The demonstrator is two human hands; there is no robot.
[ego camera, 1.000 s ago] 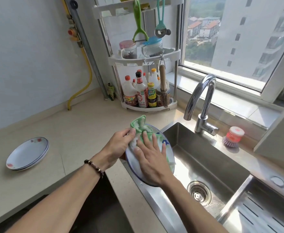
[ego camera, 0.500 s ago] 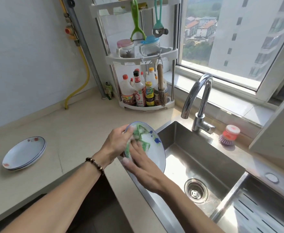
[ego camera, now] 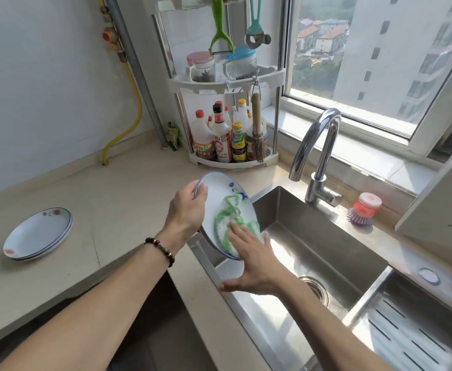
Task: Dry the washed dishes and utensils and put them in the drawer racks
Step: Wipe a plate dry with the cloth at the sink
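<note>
You had the plate (ego camera: 221, 199) tipped up on its edge over the left rim of the sink (ego camera: 326, 253), face turned toward your right side. Your left hand (ego camera: 186, 212) gripped it from behind, fingers curled round the back and the thumb hooked over the top rim. Your right hand (ego camera: 251, 259) was laid flat against the lower part of the plate's face, fingers straight and spread, pressing a green and white cloth (ego camera: 231, 223) onto it. The cloth was bunched up, with a tail of it trailing up toward the blue flower print near the plate's upper edge. There was a beaded bracelet (ego camera: 160, 250) on your left wrist.

Off to the left, a small stack of plates (ego camera: 38, 232) sat on the counter (ego camera: 107, 207), well apart from the one you were holding. Behind the sink stood the tap (ego camera: 317, 156), and just right of it a red and purple dish brush (ego camera: 362, 210) on the ledge. In the corner was a white rack (ego camera: 227, 81) with sauce bottles (ego camera: 221, 137) on the bottom shelf, jars above, and a green peeler (ego camera: 221, 28) hanging off the top.
</note>
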